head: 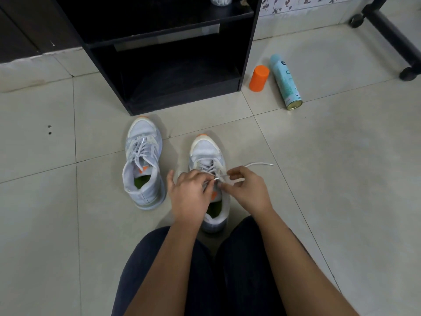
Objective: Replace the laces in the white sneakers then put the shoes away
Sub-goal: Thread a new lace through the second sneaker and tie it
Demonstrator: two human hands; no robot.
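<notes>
Two white sneakers with orange toe tips stand on the tiled floor, toes pointing away from me. The left sneaker (143, 163) is laced and stands alone. Both my hands work over the right sneaker (206, 153), close in front of my knees. My left hand (189, 195) pinches a lace end at the upper eyelets. My right hand (245, 190) pinches the lace just beside it. A free white lace end (259, 164) trails out to the right over the floor. My hands hide the sneaker's tongue and upper eyelets.
A black open shelf unit (170, 65) stands just beyond the sneakers, its bottom compartment open toward me. An orange cap (259, 78) and a pale teal spray can (286, 82) lie on the floor to its right. A black wheeled frame (391, 30) stands far right.
</notes>
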